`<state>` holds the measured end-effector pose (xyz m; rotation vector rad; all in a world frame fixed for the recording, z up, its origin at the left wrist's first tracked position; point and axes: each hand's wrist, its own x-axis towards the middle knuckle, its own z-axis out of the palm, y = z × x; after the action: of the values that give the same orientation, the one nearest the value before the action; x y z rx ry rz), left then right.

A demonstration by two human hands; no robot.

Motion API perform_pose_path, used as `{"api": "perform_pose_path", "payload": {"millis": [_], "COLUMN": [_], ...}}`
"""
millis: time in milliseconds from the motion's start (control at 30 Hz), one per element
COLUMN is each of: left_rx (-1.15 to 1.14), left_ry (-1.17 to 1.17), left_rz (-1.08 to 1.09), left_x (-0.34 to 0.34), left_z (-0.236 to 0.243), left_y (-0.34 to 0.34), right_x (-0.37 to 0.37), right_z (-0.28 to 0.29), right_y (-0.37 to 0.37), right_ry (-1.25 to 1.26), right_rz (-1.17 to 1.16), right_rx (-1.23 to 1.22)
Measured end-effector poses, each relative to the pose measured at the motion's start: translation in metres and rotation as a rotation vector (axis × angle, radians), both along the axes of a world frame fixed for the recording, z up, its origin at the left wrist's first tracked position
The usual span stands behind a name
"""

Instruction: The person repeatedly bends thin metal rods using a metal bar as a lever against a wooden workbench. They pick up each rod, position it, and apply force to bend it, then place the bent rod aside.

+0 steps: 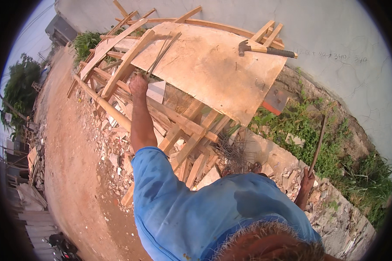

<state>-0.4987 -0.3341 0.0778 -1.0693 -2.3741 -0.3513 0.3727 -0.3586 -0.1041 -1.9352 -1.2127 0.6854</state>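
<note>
Facing a rough bench in the head view, a person in a blue, damp-patched shirt (178,204) has both arms spread wide. A broad, pale, flat wooden board (204,65) lies across a frame of light-coloured timber beams (183,120), probably to give a flat surface above the broken rubble. Several thin, dark, straight metal rods (164,55) lie slantwise on the board's left part, their near ends by its edge, likely to keep them within reach of the left hand (138,85). The fingers of that hand look curled in, just beside those near ends and above a white ribbed panel (157,91); whether they close round the rods, the picture does not show. A hammer with a dark head and a black-gripped handle (268,50) lies at the far right of the board, apparently set aside, well apart from both hands. Out to the right, beside the green weeds (318,161), the right hand (307,179) has its fingers wrapped round the lower end of a long, slim, brownish rod (318,145), which slants upward, clear of the board, perhaps to keep its length free.
</note>
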Motion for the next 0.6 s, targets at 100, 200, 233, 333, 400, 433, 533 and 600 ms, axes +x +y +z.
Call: {"api": "perform_pose_path", "payload": {"millis": [100,200,233,333,400,433,533,600], "left_rx": [0.037,0.052,0.043,0.023,-0.017,-0.060,-0.137,-0.115], "left_ry": [0.010,0.037,0.013,-0.057,-0.042,-0.024,0.036,0.032], "left_rz": [-0.099,-0.361,-0.455,-0.724,-0.898,-0.972,-1.166,-1.255], "left_x": [0.031,0.088,0.112,0.191,0.243,0.266,0.319,0.340], "left_z": [0.025,0.052,0.059,0.067,0.063,0.061,0.051,0.043], "left_y": [-0.002,0.004,0.009,0.027,0.044,0.053,0.079,0.099], "right_x": [-0.017,-0.041,-0.051,-0.076,-0.088,-0.093,-0.096,-0.086], "right_z": [0.040,0.092,0.112,0.161,0.181,0.186,0.189,0.185], "right_y": [0.014,0.036,0.045,0.077,0.101,0.114,0.154,0.170], "right_ry": [0.018,0.132,0.208,0.205,0.069,-0.022,-0.127,-0.156], "right_rz": [0.003,0.072,0.110,0.230,0.312,0.350,0.494,0.608], "right_rx": [0.090,0.146,0.146,0.153,0.168,0.228,0.404,0.170]}}
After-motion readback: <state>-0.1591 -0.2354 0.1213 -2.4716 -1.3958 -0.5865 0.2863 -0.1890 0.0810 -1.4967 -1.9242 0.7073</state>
